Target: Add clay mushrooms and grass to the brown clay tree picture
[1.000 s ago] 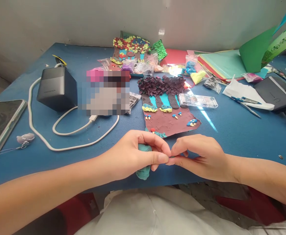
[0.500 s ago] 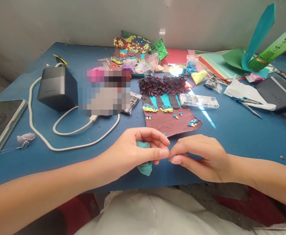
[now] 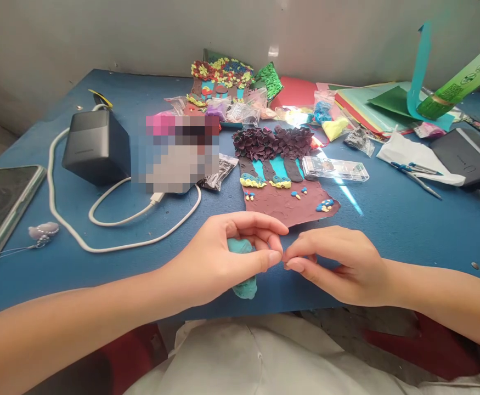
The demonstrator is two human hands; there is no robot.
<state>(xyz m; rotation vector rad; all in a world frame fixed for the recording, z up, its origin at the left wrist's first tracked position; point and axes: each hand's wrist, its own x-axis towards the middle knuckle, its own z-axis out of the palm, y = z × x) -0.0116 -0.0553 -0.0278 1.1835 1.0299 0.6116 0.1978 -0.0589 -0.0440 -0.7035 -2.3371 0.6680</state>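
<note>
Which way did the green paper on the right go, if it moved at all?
Yes: the green paper has dropped down and left, from standing up to lying over the paper stack, which stayed put.

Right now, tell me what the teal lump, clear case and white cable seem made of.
Teal lump: probably modelling clay, matte, with creased skin. Clear case: likely hard plastic, glossy, see-through with crisp edges. White cable: perhaps rubbery plastic, smooth, bending in loose curves.

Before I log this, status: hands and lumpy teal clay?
Left hand holding lumpy teal clay. Right hand pinched, contents hidden. Brown clay relief picture lies beyond, not between hands.
</note>
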